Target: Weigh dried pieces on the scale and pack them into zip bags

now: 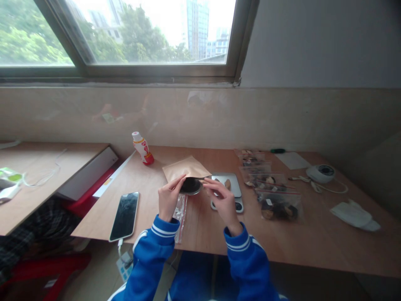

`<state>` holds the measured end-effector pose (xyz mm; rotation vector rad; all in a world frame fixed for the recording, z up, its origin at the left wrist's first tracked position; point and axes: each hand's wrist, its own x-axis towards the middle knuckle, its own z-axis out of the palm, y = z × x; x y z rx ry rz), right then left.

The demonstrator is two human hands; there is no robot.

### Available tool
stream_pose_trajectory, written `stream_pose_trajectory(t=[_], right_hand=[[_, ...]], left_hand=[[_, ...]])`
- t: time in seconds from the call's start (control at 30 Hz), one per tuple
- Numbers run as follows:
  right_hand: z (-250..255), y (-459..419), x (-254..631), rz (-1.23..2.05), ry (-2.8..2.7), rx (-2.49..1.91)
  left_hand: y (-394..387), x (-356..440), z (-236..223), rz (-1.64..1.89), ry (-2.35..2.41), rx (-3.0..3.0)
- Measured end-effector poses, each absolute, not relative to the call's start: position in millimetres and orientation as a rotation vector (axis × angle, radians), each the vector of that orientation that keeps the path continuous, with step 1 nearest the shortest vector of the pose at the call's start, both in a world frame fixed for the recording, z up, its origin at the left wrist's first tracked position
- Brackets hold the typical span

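Both my hands are raised over the wooden table, and a dark round dried piece [190,186] sits between them. My left hand [168,197] grips its left side, close to the mouth of a kraft paper pouch [185,168]. My right hand [222,201] pinches its right edge with the fingertips. Just behind my right hand lies a small digital kitchen scale [227,189], with a small brown piece [227,184] on its metal plate. A clear plastic bag [180,218] lies flat beneath my hands.
Several zip bags of dried pieces [278,207] lie right of the scale. A smartphone [124,216] with a cable, a white-and-red bottle [143,148], a round white device [321,173] and a white cloth [354,215] share the table. Another table [46,179] stands left.
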<state>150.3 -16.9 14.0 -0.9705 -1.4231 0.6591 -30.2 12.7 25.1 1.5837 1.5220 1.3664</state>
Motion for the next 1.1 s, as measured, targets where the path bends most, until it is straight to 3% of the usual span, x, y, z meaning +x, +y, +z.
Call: stream_pose_trajectory(t=[0.17,0.37,0.8,1.0,1.1], right_hand=[[-9,21,217,0.708,-1.126,-1.108],[-51,85,247,0.821,-1.341,-1.233],[-65,63,283,0.583,-1.354,-1.399],[-15,38,261,0.601,-1.290,-1.275],[25,19,234,0.881,-1.442,-1.127]], left_hand=[[15,-33,25,1.382,1.542,1.566],[12,-30,19,1.391,1.515,1.569],[14,-34,21,1.379,1.527,1.586],[11,-33,22,1.386,1.538,1.563],[10,-32,22,1.389,1.525,1.552]])
